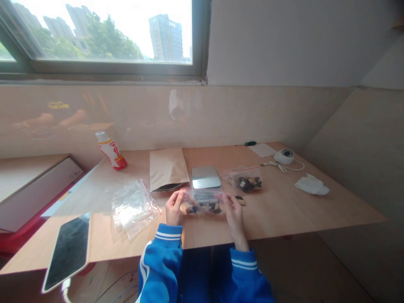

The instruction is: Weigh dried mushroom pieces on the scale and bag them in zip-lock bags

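Note:
My left hand (174,207) and my right hand (234,216) hold the two ends of a clear zip bag (202,202) above the wooden tabletop (284,210). The bag holds dark and tan dried pieces, perhaps dried mushrooms. A small dark piece (240,200) lies just beyond my right hand. Behind the hands stands a flat metal kitchen scale (205,177). A second zip bag of dark pieces (246,180) lies to its right. To its left is a kraft paper envelope (168,167).
A pile of empty zip bags (135,209) lies left of my hands. Farther left are a lying bottle with a red-and-white label (111,150) and a dark tablet (67,251). A white corded device (284,156), a white cloth (311,185) and a paper sheet (261,150) lie right.

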Tool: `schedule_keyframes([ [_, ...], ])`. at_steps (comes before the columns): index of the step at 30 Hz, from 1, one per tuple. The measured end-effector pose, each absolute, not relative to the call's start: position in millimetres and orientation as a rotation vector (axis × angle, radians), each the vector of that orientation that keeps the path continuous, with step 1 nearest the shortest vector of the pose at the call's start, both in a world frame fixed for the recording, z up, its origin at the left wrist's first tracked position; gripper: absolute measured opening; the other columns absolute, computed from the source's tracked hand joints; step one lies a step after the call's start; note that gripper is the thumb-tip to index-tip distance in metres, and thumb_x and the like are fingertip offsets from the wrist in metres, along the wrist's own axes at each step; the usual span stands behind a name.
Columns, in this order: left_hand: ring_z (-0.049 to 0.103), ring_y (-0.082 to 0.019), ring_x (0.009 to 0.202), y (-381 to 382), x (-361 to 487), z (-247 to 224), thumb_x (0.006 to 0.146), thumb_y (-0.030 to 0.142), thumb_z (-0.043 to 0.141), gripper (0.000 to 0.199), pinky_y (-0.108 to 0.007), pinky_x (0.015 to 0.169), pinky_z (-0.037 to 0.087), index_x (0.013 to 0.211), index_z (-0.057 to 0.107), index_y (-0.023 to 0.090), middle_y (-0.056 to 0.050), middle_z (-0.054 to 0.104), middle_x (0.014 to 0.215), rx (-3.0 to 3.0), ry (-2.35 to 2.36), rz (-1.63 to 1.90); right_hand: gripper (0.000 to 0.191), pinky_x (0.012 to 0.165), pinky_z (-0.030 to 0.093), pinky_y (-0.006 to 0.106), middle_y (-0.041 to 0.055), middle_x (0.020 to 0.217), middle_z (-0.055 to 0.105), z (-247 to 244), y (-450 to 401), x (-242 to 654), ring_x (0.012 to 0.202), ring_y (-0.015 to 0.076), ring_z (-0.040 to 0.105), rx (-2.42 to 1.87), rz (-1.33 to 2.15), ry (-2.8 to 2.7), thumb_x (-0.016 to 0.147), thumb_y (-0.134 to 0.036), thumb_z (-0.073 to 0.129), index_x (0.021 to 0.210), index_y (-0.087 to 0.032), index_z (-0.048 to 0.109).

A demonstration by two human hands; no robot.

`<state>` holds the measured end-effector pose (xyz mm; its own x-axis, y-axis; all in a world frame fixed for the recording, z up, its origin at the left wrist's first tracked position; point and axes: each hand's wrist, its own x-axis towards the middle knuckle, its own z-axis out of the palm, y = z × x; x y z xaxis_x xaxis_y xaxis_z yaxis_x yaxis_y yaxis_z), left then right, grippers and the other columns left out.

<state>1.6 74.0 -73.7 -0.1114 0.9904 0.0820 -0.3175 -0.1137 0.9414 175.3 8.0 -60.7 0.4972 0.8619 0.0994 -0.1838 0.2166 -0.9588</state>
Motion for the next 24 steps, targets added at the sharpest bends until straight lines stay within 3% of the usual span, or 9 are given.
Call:
schedule_keyframes([
  [5, 0.064, -0.016, 0.074, 73.7, 2.3, -74.0, 0.068, 0.042, 0.073, 0.031, -0.027, 0.074, 0.051, 0.083, 0.07, 0.015, -0.003, 0.07, 0.077, 0.988, 1.028, 1.492, 0.033, 0.081, 0.055, 0.038, 0.0093, 0.085, 0.076, -66.2, 9.9, 177.9, 0.084, 0.0247, 0.072, -1.123, 0.796, -0.674, 0.077, -0.047, 0.066, 0.092, -0.019, 0.06],
  [16, 0.063, -0.016, 0.071, 69.7, 2.1, -66.9, 0.064, 0.048, 0.074, 0.035, -0.028, 0.071, 0.051, 0.075, 0.067, 0.015, -0.003, 0.068, 0.071, 1.101, 1.114, 1.489, 0.035, 0.057, 0.055, 0.029, 0.0085, 0.082, 0.075, -59.0, 7.2, 175.8, 0.067, 0.0206, 0.07, -1.136, 0.691, -0.629, 0.072, -0.049, 0.07, 0.085, -0.018, 0.063],
  [24, 0.064, -0.016, 0.071, 67.5, 3.9, -65.2, 0.064, 0.046, 0.075, 0.033, -0.027, 0.071, 0.051, 0.076, 0.067, 0.016, -0.003, 0.068, 0.072, 1.115, 1.143, 1.535, 0.03, 0.061, 0.054, 0.029, 0.0077, 0.084, 0.074, -62.2, 9.6, 173.9, 0.068, 0.0185, 0.069, -1.149, 0.625, -0.632, 0.075, -0.046, 0.067, 0.086, -0.018, 0.062],
])
